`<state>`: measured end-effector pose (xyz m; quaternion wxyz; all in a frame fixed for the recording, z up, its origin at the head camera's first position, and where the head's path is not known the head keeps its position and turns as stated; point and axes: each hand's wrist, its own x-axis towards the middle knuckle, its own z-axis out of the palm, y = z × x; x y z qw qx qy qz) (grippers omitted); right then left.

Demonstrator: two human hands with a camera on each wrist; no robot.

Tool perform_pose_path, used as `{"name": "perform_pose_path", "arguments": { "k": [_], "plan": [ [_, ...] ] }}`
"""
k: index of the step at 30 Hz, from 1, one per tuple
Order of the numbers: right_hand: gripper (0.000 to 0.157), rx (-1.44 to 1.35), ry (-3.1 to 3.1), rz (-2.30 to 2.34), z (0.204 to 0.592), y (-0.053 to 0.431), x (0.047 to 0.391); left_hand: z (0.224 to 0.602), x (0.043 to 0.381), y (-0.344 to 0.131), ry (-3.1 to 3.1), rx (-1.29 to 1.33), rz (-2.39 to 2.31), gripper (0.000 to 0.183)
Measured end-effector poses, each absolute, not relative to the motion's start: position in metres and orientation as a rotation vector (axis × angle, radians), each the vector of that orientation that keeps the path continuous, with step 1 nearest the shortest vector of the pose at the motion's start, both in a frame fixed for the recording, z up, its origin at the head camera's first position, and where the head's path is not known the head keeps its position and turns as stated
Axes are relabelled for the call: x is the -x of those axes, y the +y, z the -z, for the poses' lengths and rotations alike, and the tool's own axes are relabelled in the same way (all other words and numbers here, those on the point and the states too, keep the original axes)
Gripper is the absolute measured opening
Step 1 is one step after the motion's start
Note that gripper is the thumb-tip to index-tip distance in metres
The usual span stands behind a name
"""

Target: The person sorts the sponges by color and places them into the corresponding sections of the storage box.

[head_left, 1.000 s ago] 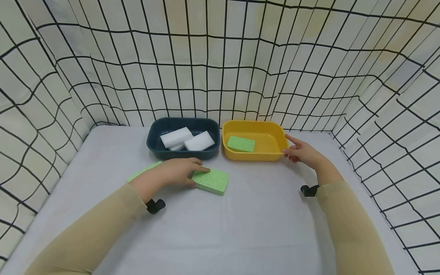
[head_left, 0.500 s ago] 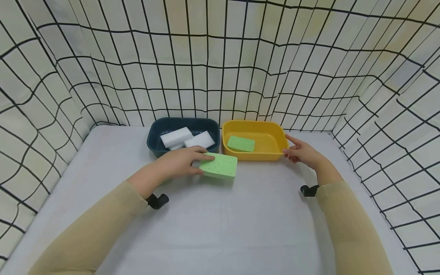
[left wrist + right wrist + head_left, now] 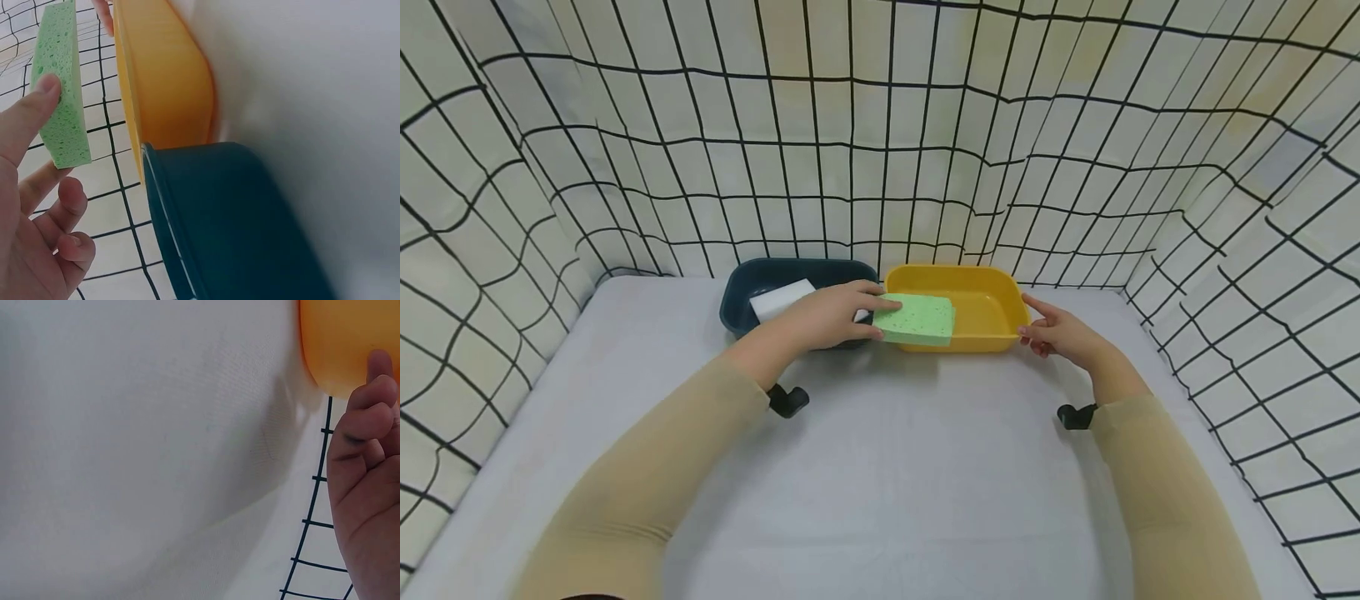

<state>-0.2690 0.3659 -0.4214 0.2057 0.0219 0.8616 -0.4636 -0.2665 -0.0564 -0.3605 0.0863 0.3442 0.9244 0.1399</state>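
Note:
My left hand (image 3: 831, 318) pinches a green speckled sponge (image 3: 917, 315) by its left end, with the thumb on one face in the left wrist view. The sponge is over the left part of the yellow tray (image 3: 988, 304). It largely hides another green sponge lying in that tray. My right hand (image 3: 1063, 333) holds the tray's right end, index finger stretched to the rim and other fingers curled. In the right wrist view, a fingertip meets the outer wall.
A dark blue tray (image 3: 737, 292) stands directly left of the yellow one. White blocks (image 3: 778, 298) lie inside it, partly behind my left hand. A black grid net (image 3: 850, 150) rises behind and beside the white-covered table (image 3: 887, 475).
My left hand has taken the green sponge off the table and carried it up and right to the yellow tray. The other green piece on the table is now out of sight. My right hand stays.

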Motion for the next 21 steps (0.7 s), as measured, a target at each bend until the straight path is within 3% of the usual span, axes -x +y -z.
{"name": "perform_pose_path", "arguments": {
  "k": [11, 21],
  "plan": [
    [0.081, -0.066, 2.401, 1.282, 0.421, 0.368, 0.27, 0.364, 0.308, -0.001, 2.715, -0.954, -0.452, 0.057],
    [0.081, -0.07, 2.391, 1.28, 0.42, 0.369, 0.271, 0.377, 0.321, 0.046, 2.654, -0.982, -0.429, 0.052]
  ]
}}
